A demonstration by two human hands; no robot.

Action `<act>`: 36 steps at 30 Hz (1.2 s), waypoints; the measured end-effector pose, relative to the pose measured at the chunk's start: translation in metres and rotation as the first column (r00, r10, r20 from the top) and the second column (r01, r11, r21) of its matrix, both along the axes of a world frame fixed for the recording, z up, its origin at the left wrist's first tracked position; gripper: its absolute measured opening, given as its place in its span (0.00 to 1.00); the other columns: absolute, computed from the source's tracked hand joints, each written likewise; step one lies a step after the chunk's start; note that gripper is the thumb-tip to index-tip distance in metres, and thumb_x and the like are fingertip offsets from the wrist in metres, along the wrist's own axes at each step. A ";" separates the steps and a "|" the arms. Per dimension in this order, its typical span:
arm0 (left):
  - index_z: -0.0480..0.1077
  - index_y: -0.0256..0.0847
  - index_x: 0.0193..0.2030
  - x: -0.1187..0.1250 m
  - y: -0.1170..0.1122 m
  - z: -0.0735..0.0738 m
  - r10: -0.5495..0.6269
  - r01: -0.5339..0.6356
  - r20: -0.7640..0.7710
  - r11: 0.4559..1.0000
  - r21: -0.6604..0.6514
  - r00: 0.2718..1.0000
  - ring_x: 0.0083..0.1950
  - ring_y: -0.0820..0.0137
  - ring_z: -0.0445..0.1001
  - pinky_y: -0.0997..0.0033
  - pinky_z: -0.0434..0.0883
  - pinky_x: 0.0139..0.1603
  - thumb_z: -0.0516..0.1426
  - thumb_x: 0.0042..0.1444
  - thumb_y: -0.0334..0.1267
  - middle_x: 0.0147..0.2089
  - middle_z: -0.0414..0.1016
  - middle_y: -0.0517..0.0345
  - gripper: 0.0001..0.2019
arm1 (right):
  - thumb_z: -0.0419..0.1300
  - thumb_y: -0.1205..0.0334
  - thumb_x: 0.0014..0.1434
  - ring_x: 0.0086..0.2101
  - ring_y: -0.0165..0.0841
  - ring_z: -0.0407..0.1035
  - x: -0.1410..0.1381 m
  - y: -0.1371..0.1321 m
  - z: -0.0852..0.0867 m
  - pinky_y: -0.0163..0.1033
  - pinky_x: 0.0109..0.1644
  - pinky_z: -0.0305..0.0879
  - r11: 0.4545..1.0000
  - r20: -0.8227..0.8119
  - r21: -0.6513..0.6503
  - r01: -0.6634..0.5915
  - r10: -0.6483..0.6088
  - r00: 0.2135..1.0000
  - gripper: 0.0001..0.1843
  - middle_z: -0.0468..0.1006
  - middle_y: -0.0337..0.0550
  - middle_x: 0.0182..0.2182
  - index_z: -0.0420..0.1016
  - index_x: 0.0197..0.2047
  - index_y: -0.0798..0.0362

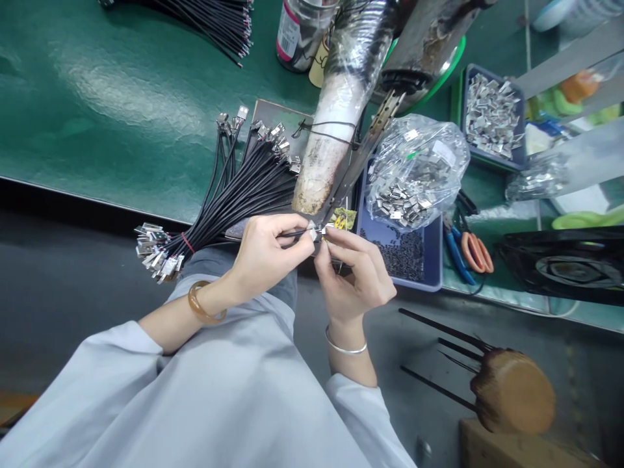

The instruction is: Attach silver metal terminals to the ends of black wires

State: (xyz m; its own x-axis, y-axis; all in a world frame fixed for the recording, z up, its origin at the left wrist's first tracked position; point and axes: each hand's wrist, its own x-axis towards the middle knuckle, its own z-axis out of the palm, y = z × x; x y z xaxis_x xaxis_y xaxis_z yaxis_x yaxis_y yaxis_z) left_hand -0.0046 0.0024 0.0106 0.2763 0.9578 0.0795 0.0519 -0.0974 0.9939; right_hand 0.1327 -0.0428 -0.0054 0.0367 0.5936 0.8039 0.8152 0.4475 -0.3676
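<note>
My left hand (pixel 273 250) pinches the end of a black cable (pixel 295 233) between thumb and fingertips, close to a small metal connector at its tip. Fingertip to fingertip with it, my right hand (pixel 353 270) is closed in a pinch at the same connector; what exactly it grips is too small to make out. Left of my hands lies a thick bundle of black cables (pixel 244 188) with metal connectors, tied by a red band (pixel 188 243). Just beyond my fingers are a soldering-stand-like metal bar (pixel 361 156) and a yellow piece (pixel 344 218).
A plastic-wrapped duct (pixel 331 123) hangs close above my hands. To the right, a blue tray (pixel 433 276) holds small black parts and a plastic bag (pixel 419 172) of metal shells. Pliers (pixel 476 252), another bin (pixel 465 153) and a jar (pixel 302 39) stand around; a stool (pixel 517 390) is below.
</note>
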 end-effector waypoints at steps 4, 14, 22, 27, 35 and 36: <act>0.80 0.35 0.32 0.000 0.000 0.001 -0.001 0.001 -0.006 1.000 -0.007 1.000 0.28 0.79 0.71 0.86 0.64 0.25 0.57 0.54 0.32 0.28 0.78 0.61 0.08 | 0.68 0.77 0.56 0.37 0.32 0.82 0.001 -0.001 -0.001 0.35 0.42 0.81 1.000 0.009 -0.002 -0.002 0.002 1.000 0.13 0.86 0.42 0.38 0.75 0.38 0.49; 0.80 0.35 0.32 -0.001 0.001 0.003 0.004 -0.004 0.033 1.000 -0.009 0.999 0.29 0.78 0.72 0.86 0.67 0.27 0.57 0.55 0.33 0.30 0.79 0.60 0.09 | 0.68 0.76 0.56 0.37 0.31 0.82 -0.002 0.000 0.003 0.35 0.43 0.80 0.999 0.009 0.014 0.036 -0.036 0.999 0.12 0.86 0.42 0.37 0.74 0.36 0.50; 0.81 0.34 0.33 0.000 0.001 -0.001 -0.021 0.020 -0.006 1.000 -0.019 1.000 0.29 0.78 0.72 0.86 0.68 0.28 0.57 0.52 0.32 0.29 0.79 0.60 0.10 | 0.67 0.77 0.55 0.36 0.31 0.82 0.001 -0.003 0.000 0.34 0.41 0.80 1.000 0.046 0.006 0.028 -0.028 0.999 0.13 0.87 0.42 0.37 0.74 0.37 0.51; 0.80 0.35 0.33 -0.003 -0.001 -0.001 -0.055 0.055 -0.040 0.998 0.006 0.998 0.27 0.79 0.68 0.85 0.61 0.24 0.56 0.54 0.33 0.26 0.76 0.61 0.10 | 0.69 0.76 0.55 0.36 0.31 0.83 0.002 -0.004 0.003 0.33 0.42 0.79 0.999 0.041 0.030 0.036 -0.037 0.998 0.12 0.87 0.41 0.36 0.77 0.39 0.51; 0.76 0.36 0.25 -0.009 0.003 0.000 -0.005 0.022 -0.087 0.978 0.206 0.996 0.23 0.78 0.56 0.76 0.56 0.25 0.57 0.54 0.32 0.19 0.61 0.65 0.10 | 0.66 0.70 0.58 0.32 0.31 0.82 -0.002 -0.004 0.016 0.33 0.34 0.80 0.933 -0.432 -0.345 -0.102 -0.061 0.900 0.06 0.86 0.40 0.35 0.76 0.32 0.52; 0.77 0.36 0.25 -0.009 0.003 0.000 -0.009 0.025 -0.082 0.981 0.195 0.997 0.23 0.78 0.56 0.76 0.56 0.25 0.57 0.54 0.32 0.19 0.60 0.65 0.10 | 0.66 0.70 0.58 0.33 0.31 0.82 -0.001 -0.003 0.018 0.33 0.34 0.80 0.932 -0.436 -0.344 -0.111 -0.054 0.898 0.06 0.85 0.40 0.34 0.75 0.30 0.52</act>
